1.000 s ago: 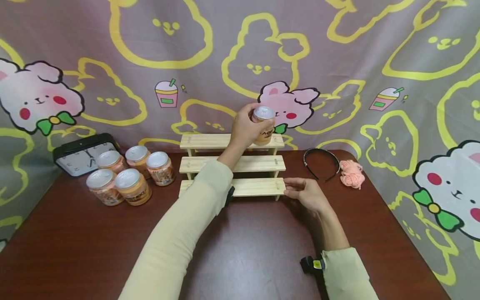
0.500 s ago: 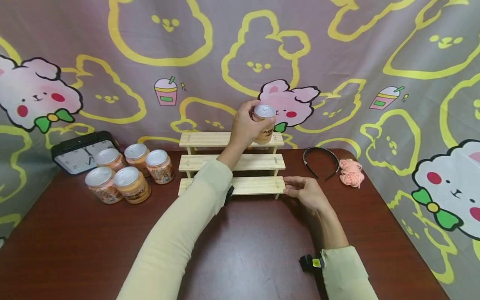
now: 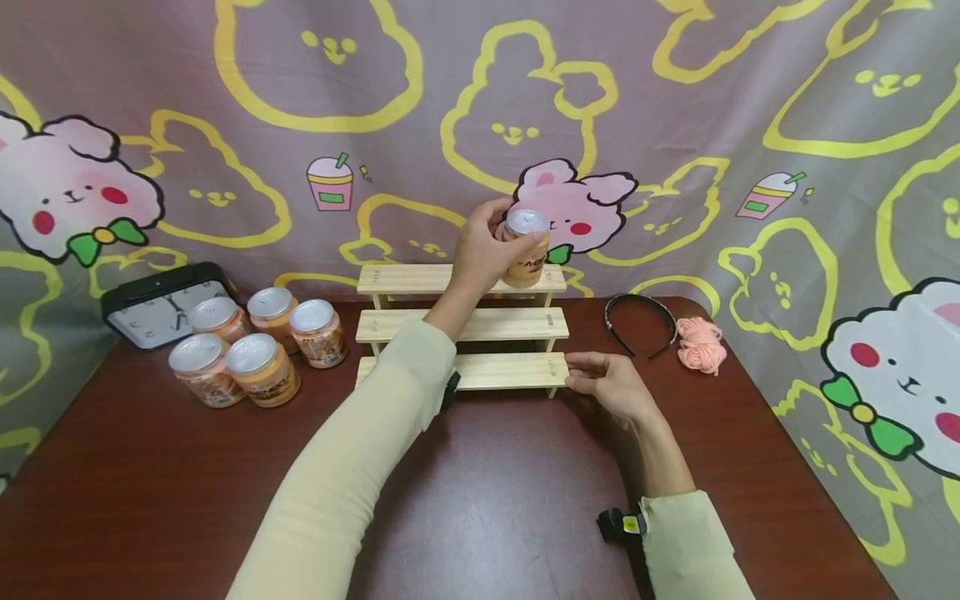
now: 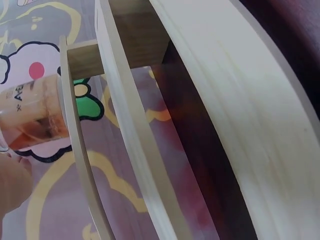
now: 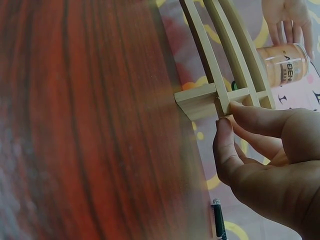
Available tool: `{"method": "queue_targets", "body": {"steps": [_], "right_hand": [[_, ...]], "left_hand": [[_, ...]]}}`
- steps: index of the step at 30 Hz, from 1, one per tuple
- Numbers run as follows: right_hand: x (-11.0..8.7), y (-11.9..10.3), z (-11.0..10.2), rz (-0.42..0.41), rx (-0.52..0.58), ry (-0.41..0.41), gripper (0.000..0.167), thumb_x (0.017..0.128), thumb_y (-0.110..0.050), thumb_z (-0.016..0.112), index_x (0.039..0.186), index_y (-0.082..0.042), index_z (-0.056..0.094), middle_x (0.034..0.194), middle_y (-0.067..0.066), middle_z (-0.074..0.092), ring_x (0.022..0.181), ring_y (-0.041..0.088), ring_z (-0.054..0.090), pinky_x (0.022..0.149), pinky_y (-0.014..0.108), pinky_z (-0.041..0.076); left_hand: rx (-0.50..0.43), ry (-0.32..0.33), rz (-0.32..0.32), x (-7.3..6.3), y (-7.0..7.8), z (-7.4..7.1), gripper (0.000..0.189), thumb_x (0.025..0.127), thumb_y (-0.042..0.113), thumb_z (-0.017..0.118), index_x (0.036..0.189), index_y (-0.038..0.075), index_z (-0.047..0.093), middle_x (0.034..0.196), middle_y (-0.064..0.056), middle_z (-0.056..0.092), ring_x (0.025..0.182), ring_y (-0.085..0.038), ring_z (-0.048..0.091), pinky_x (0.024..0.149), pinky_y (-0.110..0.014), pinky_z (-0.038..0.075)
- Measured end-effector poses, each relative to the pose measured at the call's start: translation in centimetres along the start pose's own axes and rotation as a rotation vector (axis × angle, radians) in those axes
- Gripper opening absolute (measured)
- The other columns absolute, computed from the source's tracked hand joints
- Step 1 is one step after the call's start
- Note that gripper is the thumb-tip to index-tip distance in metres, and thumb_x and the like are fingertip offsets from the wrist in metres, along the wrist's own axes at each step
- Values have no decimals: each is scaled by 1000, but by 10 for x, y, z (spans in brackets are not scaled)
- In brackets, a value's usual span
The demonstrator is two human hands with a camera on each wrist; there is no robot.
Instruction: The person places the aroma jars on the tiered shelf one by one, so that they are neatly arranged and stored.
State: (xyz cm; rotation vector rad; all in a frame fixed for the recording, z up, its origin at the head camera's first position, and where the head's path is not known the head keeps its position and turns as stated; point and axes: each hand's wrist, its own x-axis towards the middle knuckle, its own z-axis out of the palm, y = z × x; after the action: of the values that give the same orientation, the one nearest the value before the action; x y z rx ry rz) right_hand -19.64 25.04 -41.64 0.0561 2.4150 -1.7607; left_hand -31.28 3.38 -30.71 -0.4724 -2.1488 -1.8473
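Left hand (image 3: 477, 250), fingers slack, at a jar (image 3: 528, 265) atop the wooden rack (image 3: 510, 323).
Head, upper centre: that hand has edged left; the jar likely stands unaided. Left wrist: jar, far left. Right wrist: right hand (image 5: 280, 177) pinches the rack's corner, right of centre.

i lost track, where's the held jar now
In the head view, the left hand holds the jar at the top shelf, toward its right end; contact is unclear.

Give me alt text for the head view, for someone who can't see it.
A person's left hand holds a jar at the top of a three-tier wooden stand; the right hand holds the bottom tier's right end. On the table, five more jars and a clock sit left; a headband and yarn lie right.
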Motion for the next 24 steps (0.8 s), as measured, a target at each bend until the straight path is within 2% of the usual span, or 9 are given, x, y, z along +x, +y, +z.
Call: {"method": "queue_targets", "body": {"steps": [4, 9, 12, 18, 24], "right_hand": [[1, 0, 0, 0, 0, -2, 44, 92, 5, 70, 134, 12, 58, 121, 25, 66, 97, 12, 63, 75, 23, 55], [0, 1, 0, -4, 8, 3, 44, 92, 6, 69, 133, 13, 57, 120, 25, 67, 95, 10, 63, 75, 22, 55], [-1, 1, 0, -6, 15, 1, 44, 92, 7, 69, 133, 14, 57, 121, 25, 66, 93, 9, 63, 74, 21, 54], [0, 0, 0, -9, 15, -1, 44, 92, 7, 69, 133, 14, 57, 121, 25, 66, 95, 11, 63, 75, 20, 54], [0, 0, 0, -6, 17, -2, 43, 92, 6, 69, 133, 14, 57, 121, 26, 66, 96, 11, 63, 76, 20, 54]], "left_hand": [[15, 2, -26, -3, 0, -9, 64, 84, 23, 86, 138, 4, 57, 137, -10, 58, 127, -22, 55, 106, -29, 45], [64, -1, -38, -6, -2, -19, 67, 86, 29, 84, 142, 5, 56, 141, -7, 57, 130, -20, 51, 108, -22, 40], [67, 2, -42, -8, -4, -25, 67, 86, 30, 83, 142, 5, 56, 140, -7, 58, 131, -19, 51, 107, -22, 40], [81, 2, -58, -10, -5, -36, 70, 84, 33, 85, 143, 7, 56, 140, -7, 58, 128, -22, 52, 105, -31, 45], [92, 15, -76, -14, -5, -47, 73, 82, 35, 86, 143, 9, 56, 142, -4, 57, 129, -23, 51, 105, -31, 45]]}}
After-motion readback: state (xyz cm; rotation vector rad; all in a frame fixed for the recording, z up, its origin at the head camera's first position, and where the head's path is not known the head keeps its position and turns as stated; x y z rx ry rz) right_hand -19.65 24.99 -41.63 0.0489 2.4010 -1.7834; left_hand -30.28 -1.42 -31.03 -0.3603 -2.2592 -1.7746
